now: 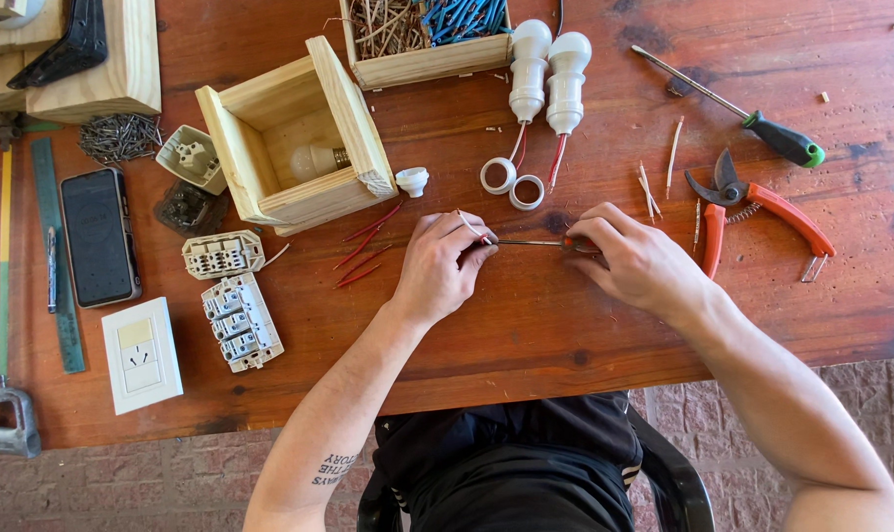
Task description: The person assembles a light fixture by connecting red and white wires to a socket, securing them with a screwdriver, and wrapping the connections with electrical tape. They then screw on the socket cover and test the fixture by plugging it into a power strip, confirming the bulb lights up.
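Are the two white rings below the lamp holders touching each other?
Touching. The head view shows the left ring and right ring meeting edge to edge, with no table visible between them.

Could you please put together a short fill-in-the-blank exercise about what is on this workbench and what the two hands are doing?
1. The left hand and right hand hold a thin ____ screwdriver between them.
2. Inside the open wooden box lies a light ____.
3. The pruning pliers have ____ handles.
4. The smartphone lies to the ____ of the wooden box.

Missing words: small; bulb; orange; left
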